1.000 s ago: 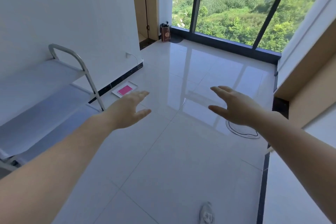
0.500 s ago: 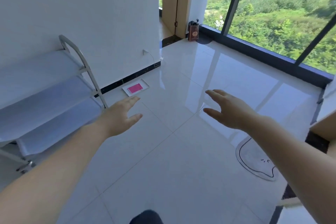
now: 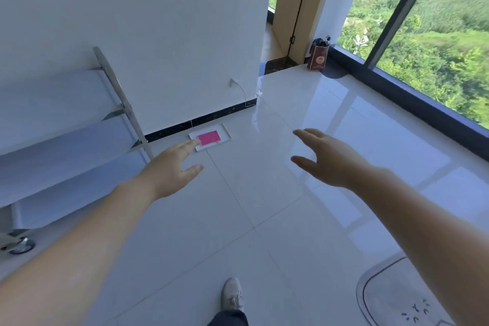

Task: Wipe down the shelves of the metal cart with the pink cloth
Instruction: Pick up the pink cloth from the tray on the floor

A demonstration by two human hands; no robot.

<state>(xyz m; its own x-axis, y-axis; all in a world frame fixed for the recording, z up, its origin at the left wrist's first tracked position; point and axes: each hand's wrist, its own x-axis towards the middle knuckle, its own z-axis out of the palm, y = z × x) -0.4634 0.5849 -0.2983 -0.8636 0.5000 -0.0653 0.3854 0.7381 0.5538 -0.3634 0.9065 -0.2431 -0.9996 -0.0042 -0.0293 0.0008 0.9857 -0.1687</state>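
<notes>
The metal cart (image 3: 68,140) stands against the white wall at the left, with three tiers of shelves, a tubular handle and a caster at the bottom. A folded pink cloth (image 3: 209,137) lies in a shallow white tray (image 3: 225,132) on the floor by the black baseboard, right of the cart. My left hand (image 3: 172,169) is stretched forward with fingers apart and holds nothing; its fingertips overlap the tray's near edge in view, above the floor. My right hand (image 3: 325,159) is also out in front, open and empty, well right of the tray.
Glossy white floor tiles spread ahead. A brown paper bag (image 3: 318,57) stands by the wooden door frame at the far corner. Tall windows (image 3: 423,34) run along the right. A white mat (image 3: 391,296) lies at bottom right. My shoe (image 3: 232,294) shows at the bottom.
The view has advanced and turned left toward the cart and tray, which now look closer. Both hands stay open and outstretched; my left fingertips now line up with the tray.
</notes>
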